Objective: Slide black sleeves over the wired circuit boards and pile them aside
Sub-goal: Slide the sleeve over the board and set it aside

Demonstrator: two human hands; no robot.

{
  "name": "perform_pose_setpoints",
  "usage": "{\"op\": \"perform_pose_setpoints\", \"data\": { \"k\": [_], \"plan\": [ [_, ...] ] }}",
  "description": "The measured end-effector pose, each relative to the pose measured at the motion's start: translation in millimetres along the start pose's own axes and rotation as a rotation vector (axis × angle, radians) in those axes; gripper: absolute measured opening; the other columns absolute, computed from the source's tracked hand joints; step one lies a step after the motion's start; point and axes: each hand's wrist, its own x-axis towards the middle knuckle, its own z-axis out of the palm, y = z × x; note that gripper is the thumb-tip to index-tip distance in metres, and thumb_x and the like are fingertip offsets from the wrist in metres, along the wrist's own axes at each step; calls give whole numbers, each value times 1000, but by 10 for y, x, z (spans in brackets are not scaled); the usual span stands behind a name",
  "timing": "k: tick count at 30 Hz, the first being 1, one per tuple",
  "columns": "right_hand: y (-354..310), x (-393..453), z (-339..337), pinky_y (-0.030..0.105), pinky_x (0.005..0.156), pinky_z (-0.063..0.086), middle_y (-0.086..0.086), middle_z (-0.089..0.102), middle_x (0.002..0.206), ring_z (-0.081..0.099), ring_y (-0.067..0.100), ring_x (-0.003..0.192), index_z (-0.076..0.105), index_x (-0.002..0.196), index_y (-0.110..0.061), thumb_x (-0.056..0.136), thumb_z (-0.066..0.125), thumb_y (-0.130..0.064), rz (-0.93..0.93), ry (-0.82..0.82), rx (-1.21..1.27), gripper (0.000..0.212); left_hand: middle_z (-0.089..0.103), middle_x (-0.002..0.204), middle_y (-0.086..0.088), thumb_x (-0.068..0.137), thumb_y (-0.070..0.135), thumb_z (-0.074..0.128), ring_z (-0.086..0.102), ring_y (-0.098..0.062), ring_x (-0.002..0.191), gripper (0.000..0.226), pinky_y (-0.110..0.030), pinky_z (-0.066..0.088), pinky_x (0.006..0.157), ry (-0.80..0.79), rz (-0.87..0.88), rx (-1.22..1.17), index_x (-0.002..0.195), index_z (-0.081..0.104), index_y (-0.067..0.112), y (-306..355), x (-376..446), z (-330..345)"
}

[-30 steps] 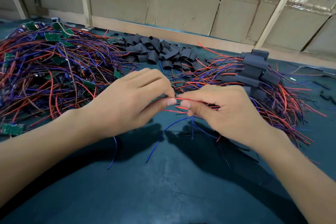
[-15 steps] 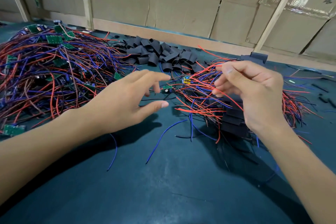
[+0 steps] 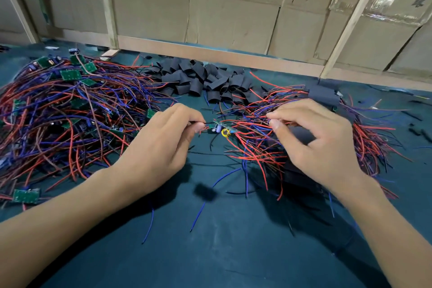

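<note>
My left hand (image 3: 161, 145), spread open over the mat half a second ago, has closed and now pinches the wires at one end of a bare circuit board (image 3: 221, 127). My right hand (image 3: 320, 140) has dropped from above the finished pile and pinches thin wires between thumb and forefinger; whether they are this board's leads or strands of the pile, I cannot tell.

The board hangs between my two grips, just beyond my left fingertips, its yellow coil and small capacitor showing, no sleeve on it. So the last sleeved piece is already laid aside and a fresh one is in hand.

The sleeved boards (image 3: 323, 97) lie under and beyond my right hand, their red and blue leads fanning towards me. The loose black sleeves (image 3: 198, 79) are heaped straight ahead, past the board and out of either grip. The unsleeved stock (image 3: 70, 105) sits outboard of my left wrist.

Next, I judge, one hand must let go to fetch a sleeve, and the leads need gathering straight first or they will snag at its mouth.
</note>
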Motion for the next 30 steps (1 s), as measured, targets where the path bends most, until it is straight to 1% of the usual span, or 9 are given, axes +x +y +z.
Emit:
{"op": "perform_pose_setpoints", "data": {
  "k": [4, 7, 12, 15, 17, 20, 24, 27, 30],
  "plan": [
    [-192, -50, 126, 24, 90, 51, -1, 73, 104, 69, 12, 94, 75, 113, -9, 93, 72, -22, 73, -56, 131, 24, 54, 94, 6, 105, 20, 45, 54, -17, 83, 14, -23, 42, 78, -5, 40, -88, 108, 55, 12, 40, -30, 12],
    [-403, -118, 214, 22, 94, 50, -5, 74, 110, 71, 11, 100, 68, 126, -15, 93, 70, -37, 116, -243, 284, 40, 58, 97, -3, 104, 19, 45, 59, -25, 82, 23, -36, 51, 74, -60, 135, -64, 108, 62, 4, 92, -40, 44],
    [-571, -125, 286, 34, 70, 59, 5, 77, 85, 73, 22, 75, 73, 114, -22, 91, 75, -28, 469, -337, 690, 24, 62, 87, 0, 104, 31, 47, 60, -21, 75, 31, -33, 47, 68, -168, 336, 37, 98, 68, 9, 88, 110, -57],
    [-541, -77, 272, 32, 56, 58, 14, 74, 80, 73, 25, 70, 71, 114, -9, 92, 69, -1, 693, -356, 964, 24, 67, 81, 11, 106, 39, 42, 63, -5, 79, 38, -31, 48, 77, -217, 82, -136, 89, 70, 19, -64, 408, -97],
    [-513, -59, 266, 31, 53, 57, 10, 72, 77, 72, 24, 67, 72, 113, -8, 94, 67, 1, 814, -384, 1015, 21, 72, 80, 11, 105, 38, 47, 68, -3, 80, 35, -29, 53, 80, -186, -142, -193, 83, 70, 24, -258, 665, -27],
    [-538, -120, 305, 23, 65, 52, -5, 71, 79, 66, 10, 68, 77, 102, -19, 92, 76, -30, 509, -372, 453, 16, 71, 83, 7, 103, 37, 49, 68, -15, 81, 30, -35, 54, 79, -224, -279, -40, 87, 68, 21, -583, 1040, 150],
    [-711, -237, 386, 27, 81, 49, -9, 59, 90, 57, 11, 86, 72, 104, -22, 81, 69, -71, 130, -654, 57, 55, 59, 118, -12, 101, 35, 53, 58, -32, 109, 28, -41, 47, 97, -385, -335, 221, 121, 60, 15, -996, 1381, 444],
    [-760, -301, 421, 36, 82, 49, -2, 58, 91, 56, 21, 90, 71, 98, -17, 92, 66, -56, 52, -675, 52, 39, 55, 124, -20, 99, 45, 53, 52, -40, 117, 43, -47, 46, 100, -490, -443, 361, 126, 55, 11, -1194, 1486, 675],
    [-750, -282, 414, 25, 80, 46, -1, 61, 89, 56, 19, 86, 70, 97, -16, 90, 71, -32, 55, -592, 98, 18, 63, 95, -15, 93, 44, 65, 60, -38, 101, 39, -38, 48, 78, -386, -503, 357, 91, 64, 6, -1304, 1524, 789]
  ]
}}
